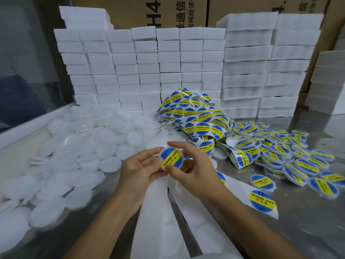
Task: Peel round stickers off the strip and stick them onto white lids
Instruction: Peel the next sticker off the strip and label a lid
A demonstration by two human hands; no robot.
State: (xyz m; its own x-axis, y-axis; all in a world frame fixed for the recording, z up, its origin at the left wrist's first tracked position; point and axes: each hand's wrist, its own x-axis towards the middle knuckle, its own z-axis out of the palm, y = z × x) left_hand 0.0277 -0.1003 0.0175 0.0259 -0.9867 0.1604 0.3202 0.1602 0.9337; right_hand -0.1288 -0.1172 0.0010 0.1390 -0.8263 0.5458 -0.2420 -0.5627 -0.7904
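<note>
Both grips are closed on one white lid at the centre of the frame, held above the counter. We note the left hand cups the lid from the left, with its fingers curled behind it and the thumb at the upper left edge. We note the right hand pinches the lid from the right, with one finger over the top rim and the thumb pressed on the lower edge of the sticker. That sticker is round, blue with a yellow band reading "SOLDERING PASTE", and it covers most of the lid's face.

Directly below the hands, white backing strips with round blank patches run toward the bottom of the frame. One strip end at lower right still carries a single sticker. Just beyond the hands, a tangled heap of sticker strip rises at mid-frame, full of blue and yellow labels.

To the right of centre we record a spread of labelled lids lying overlapped on the metal counter. To the left, a large pile of plain white lids runs from mid-frame to the lower left corner.

Across the upper frame stand stacked white foam blocks, with brown cardboard cartons behind them.
</note>
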